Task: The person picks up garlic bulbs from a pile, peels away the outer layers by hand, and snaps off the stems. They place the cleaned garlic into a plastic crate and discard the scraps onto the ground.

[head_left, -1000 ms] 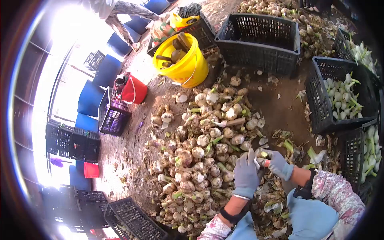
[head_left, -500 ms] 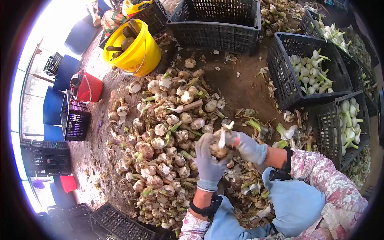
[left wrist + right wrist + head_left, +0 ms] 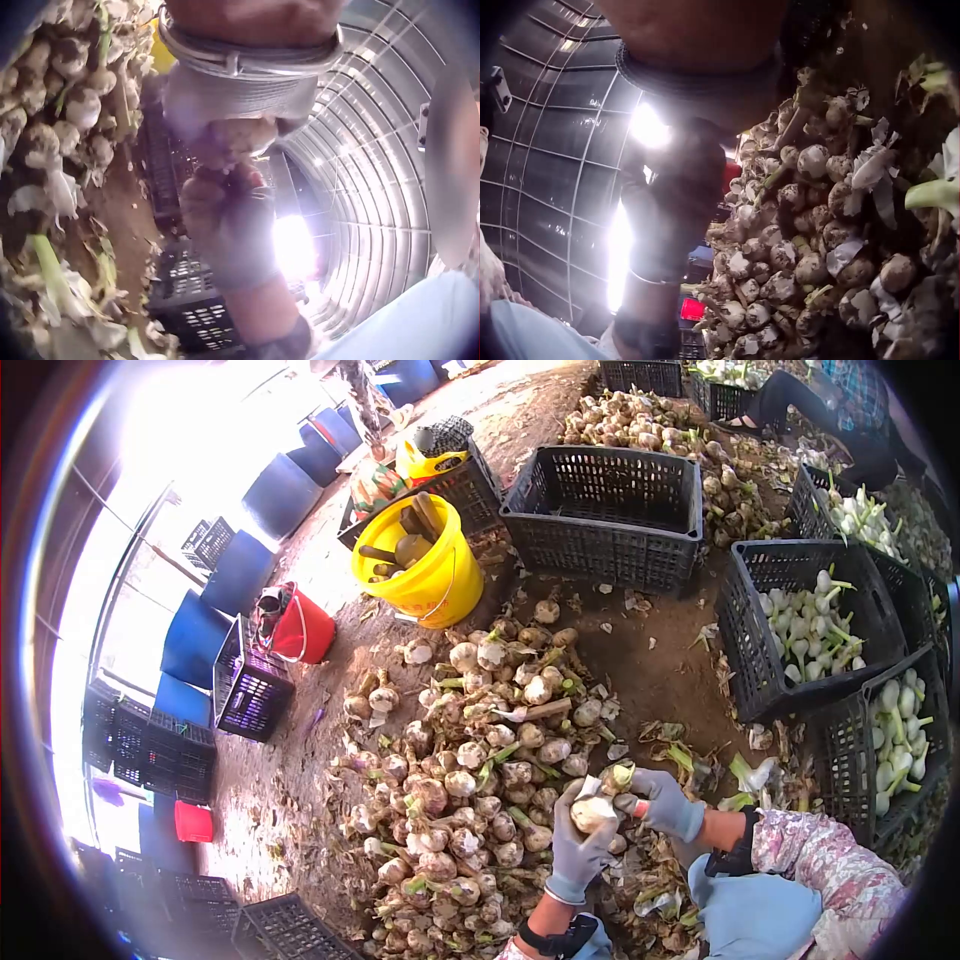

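A garlic bulb [image 3: 593, 815] with pale, partly peeled skin and a short green-tipped stem [image 3: 619, 773] is held up over the near edge of a large garlic heap [image 3: 470, 780]. My left hand [image 3: 578, 860], in a grey glove, grips the bulb from below and the left. The gloved right hand [image 3: 672, 805] curls its fingers at the bulb's stem side, and a small orange-red patch shows at those fingers. In the left wrist view the right hand [image 3: 229, 225] meets the bulb below the left glove. Both hands are dark and blurred in the right wrist view.
Black crates of white trimmed garlic [image 3: 800, 640] stand at the right. A black crate [image 3: 600, 550] is at the back, beside a yellow bucket [image 3: 430, 580] with tools. A red bucket [image 3: 303, 628] sits further left. Loose peelings [image 3: 670, 900] lie by the knees; another person [image 3: 850, 410] sits at the far right.
The head view swung right, then partly back. The bulb, mostly hidden by the hands earlier, has turned so its pale side faces up in the left hand; the right hand stays close to it.
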Motion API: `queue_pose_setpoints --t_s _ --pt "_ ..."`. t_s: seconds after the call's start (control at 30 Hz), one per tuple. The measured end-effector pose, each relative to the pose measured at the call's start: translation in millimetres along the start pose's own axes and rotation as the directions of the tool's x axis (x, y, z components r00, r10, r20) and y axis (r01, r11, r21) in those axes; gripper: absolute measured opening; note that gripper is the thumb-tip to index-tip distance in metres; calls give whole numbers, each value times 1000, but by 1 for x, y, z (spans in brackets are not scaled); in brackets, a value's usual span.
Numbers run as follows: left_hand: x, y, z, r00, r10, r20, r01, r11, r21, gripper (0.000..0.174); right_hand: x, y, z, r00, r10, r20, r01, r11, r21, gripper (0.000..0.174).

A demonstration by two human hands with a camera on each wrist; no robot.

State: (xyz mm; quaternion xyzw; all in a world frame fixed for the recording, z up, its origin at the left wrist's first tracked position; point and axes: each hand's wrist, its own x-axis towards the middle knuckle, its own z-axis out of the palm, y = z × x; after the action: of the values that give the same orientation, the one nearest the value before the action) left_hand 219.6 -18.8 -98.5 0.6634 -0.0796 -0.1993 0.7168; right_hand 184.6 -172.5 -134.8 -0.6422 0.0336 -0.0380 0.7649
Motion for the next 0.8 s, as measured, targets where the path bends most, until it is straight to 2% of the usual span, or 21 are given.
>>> queue_pose_setpoints --t_s 0.03,0.07,0.1,0.13,0.17,0.2,0.27,0.33,0.37,0.4,0.43,0.47,0.5,0.53,0.57,0.6,0.67,0.7,0.73,0.77,0.8 --pt "0 0 -1 1000 -2 -1 2 1000 0 59 0 2 -4 995 -92 29 95 986 -140 26" --pt "0 -1 -4 991 -94 97 116 962 -249 57 1 2 -6 981 -178 72 191 943 -274 26" --pt "2 -1 -7 965 -155 213 240 850 -469 56 1 -2 -6 969 -234 74 245 924 -293 26" --pt "3 -3 -11 922 -185 339 370 672 -641 56 5 -5 -5 971 -229 74 240 925 -294 26" --pt "3 -9 -18 894 -310 323 447 650 -615 54 6 -8 -3 972 -226 62 233 906 -354 23" --pt "5 -22 -30 846 -236 479 528 501 -685 53 -1 -11 -2 978 -205 47 206 887 -413 20" --pt "8 -11 -8 904 -402 146 390 633 -669 57 -2 9 -2 997 -38 -72 20 973 -229 21" --pt "3 -15 -3 982 -177 -72 147 940 -306 59 -2 -1 -1 966 228 -125 -230 973 -1 24" --pt "2 -18 1 994 21 -107 -20 1000 2 60 0 -1 4 984 -25 -178 -1 989 -145 24" --pt "0 -22 1 972 221 -76 -187 930 316 61 -3 -1 9 986 38 -159 -54 994 -100 25" --pt "0 -29 -1 971 221 -88 -185 934 304 54 -5 -6 5 982 161 -97 -158 987 36 27" --pt "3 -29 -9 998 39 -49 -29 982 189 52 -5 -15 2 963 268 -17 -262 951 163 28" --pt "4 -20 -14 980 -185 70 197 955 -223 50 -6 -12 3 962 274 -15 -268 949 164 28" --pt "3 -11 -18 908 -326 263 419 715 -560 49 -7 -10 3 957 284 58 -287 898 333 29" --pt "5 -16 -25 895 -289 339 440 690 -574 48 -7 -7 3 952 278 129 -305 816 490 30" --pt "8 -21 -25 895 -290 338 440 690 -574 48 -7 -5 4 952 278 129 -306 816 490 30" --pt "16 -27 -19 980 -200 0 194 952 -239 50 -6 -1 5 957 289 20 -259 822 508 31" --pt "14 -20 -12 978 -141 -157 108 974 -201 50 -6 -4 5 957 290 20 -260 822 507 31" --pt "11 -21 -9 978 -141 -156 108 974 -201 50 -6 -9 4 974 227 0 -218 938 269 31" --pt "7 -23 -7 990 -38 -139 43 999 29 49 -5 -13 3 987 160 -3 -160 987 13 32" --pt "4 -24 -7 993 58 -99 -31 966 255 49 -6 -12 1 987 161 -4 -161 987 13 32"
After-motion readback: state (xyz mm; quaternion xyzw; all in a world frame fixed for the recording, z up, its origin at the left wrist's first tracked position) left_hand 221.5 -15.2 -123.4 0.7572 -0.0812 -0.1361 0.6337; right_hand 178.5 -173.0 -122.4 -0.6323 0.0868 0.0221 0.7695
